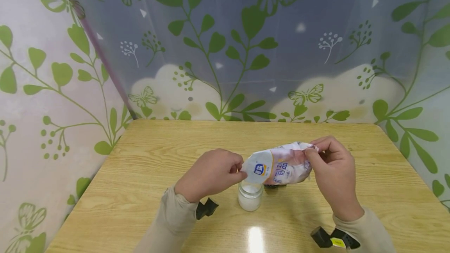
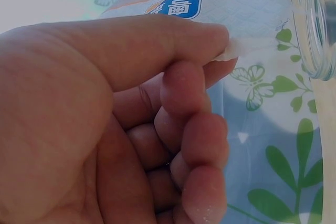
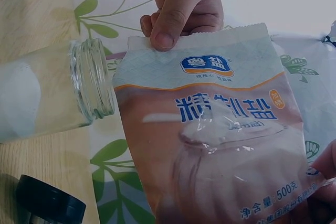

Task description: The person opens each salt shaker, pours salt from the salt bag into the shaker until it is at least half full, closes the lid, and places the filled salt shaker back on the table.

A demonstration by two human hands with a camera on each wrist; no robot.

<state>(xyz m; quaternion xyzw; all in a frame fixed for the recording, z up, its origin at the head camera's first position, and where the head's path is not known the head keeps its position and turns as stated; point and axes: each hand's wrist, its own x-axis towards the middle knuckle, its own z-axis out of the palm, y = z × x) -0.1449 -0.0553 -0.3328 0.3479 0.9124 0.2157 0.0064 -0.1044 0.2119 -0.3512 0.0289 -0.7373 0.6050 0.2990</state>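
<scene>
Hands (image 1: 215, 173) (image 1: 335, 177) pinch the bag's (image 1: 275, 165) edges just above the jar (image 1: 250, 198).

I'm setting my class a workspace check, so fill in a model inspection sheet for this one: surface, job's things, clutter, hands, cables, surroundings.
Surface: wood-grain table, with a bright reflection nearest the camera.
Job's things: salt bag, held above the table; glass jar, upright, uncovered, white contents inside.
Clutter: black round object near the jar, mostly hidden in the head view.
Hands: left hand pinches one end of the bag; right hand grips the other.
Cables: nothing seen.
Surroundings: backdrop printed with leaves and butterflies.
</scene>
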